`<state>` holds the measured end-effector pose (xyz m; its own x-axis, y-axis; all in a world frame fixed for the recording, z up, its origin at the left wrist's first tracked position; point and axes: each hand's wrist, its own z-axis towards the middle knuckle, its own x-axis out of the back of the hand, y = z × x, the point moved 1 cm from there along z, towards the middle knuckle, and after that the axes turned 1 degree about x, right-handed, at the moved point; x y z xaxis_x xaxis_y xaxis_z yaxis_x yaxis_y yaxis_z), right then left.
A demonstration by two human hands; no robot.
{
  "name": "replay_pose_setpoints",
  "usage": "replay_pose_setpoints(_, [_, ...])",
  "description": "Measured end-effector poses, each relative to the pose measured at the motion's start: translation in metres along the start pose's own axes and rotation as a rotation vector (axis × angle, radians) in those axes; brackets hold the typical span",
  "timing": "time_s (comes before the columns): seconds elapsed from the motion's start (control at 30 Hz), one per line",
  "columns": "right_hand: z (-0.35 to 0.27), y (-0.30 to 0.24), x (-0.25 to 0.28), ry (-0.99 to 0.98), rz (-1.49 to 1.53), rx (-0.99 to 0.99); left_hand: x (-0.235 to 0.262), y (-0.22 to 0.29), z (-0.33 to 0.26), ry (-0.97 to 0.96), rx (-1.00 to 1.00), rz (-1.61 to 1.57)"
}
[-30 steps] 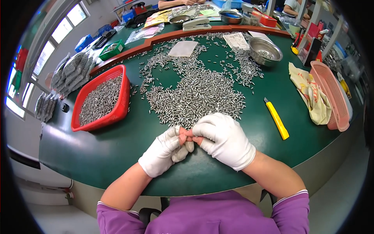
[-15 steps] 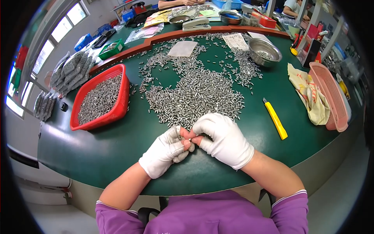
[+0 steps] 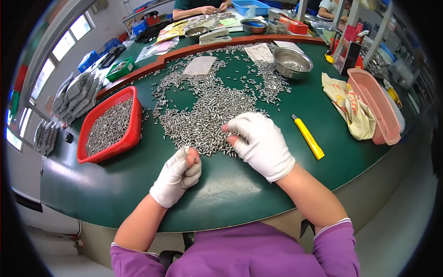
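Note:
A wide heap of small silver metal pins (image 3: 210, 113) lies spread over the green table (image 3: 230, 189). My left hand (image 3: 177, 174), in a white glove, is closed around several of these pins, their ends showing at the fingertips. My right hand (image 3: 258, 143), also gloved, rests at the near edge of the heap with its fingers curled down onto the pins.
A red basket (image 3: 131, 134) full of pins stands at the left. A yellow utility knife (image 3: 308, 136) lies right of my right hand. Further right are a crumpled cloth (image 3: 350, 111) and a pink basket (image 3: 376, 106). A steel bowl (image 3: 291, 62) sits behind the heap.
My hands were joined together at the heap's edge. They have come apart: the left drew back toward me with pins, the right moved up onto the heap.

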<state>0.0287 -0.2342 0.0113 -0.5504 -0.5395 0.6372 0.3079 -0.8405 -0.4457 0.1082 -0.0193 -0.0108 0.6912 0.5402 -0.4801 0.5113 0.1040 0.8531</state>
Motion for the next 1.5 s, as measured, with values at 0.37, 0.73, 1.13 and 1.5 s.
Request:
replay_pose_setpoints(0.37, [-0.093,0.042,0.099,-0.062,-0.651,-0.514,-0.023,-0.001,-0.019,0.073,-0.008,0.151])
replay_pose_setpoints(0.73, [-0.139,-0.016,0.087,0.132,0.646,-0.841,-0.059,-0.040,-0.057,0.444,-0.149,0.927])
replay_pose_setpoints(1.13, [-0.156,-0.081,0.054,-0.488,0.176,-0.406,-0.075,-0.045,-0.059,0.353,-0.249,1.468])
replay_pose_setpoints(1.5, [-0.150,-0.092,0.049,-0.525,0.041,-0.343,-0.072,-0.050,-0.058,0.400,-0.254,1.470])
